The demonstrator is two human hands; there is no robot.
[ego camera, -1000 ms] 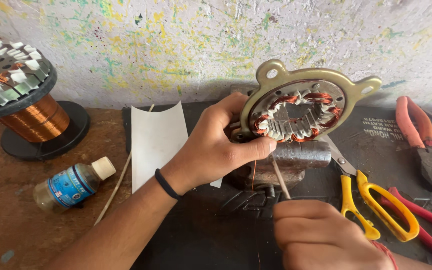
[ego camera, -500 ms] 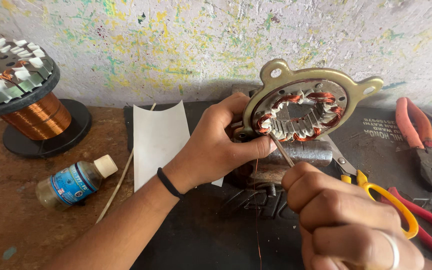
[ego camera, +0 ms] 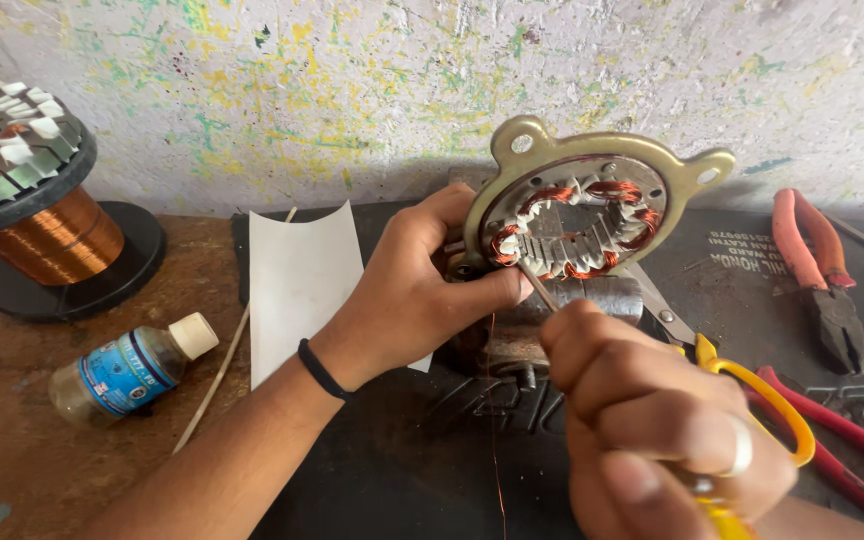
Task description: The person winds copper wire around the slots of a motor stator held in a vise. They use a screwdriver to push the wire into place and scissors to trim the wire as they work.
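Left hand [ego camera: 422, 290] grips the motor stator [ego camera: 577, 215] upright, tilted toward the viewer for access. Right hand [ego camera: 652, 410] pinches a thin stick [ego camera: 537, 287], its tip against the copper windings.

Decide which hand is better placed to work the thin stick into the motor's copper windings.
Right: the right hand already pinches the stick, its tip at the windings. The left hand is busy steadying the motor.

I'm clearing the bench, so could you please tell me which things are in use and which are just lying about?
In use: stator, held by left hand; thin stick in right hand; copper wire strand.
Lying about: pliers, scissors, small bottle, white sheet, wire spool.
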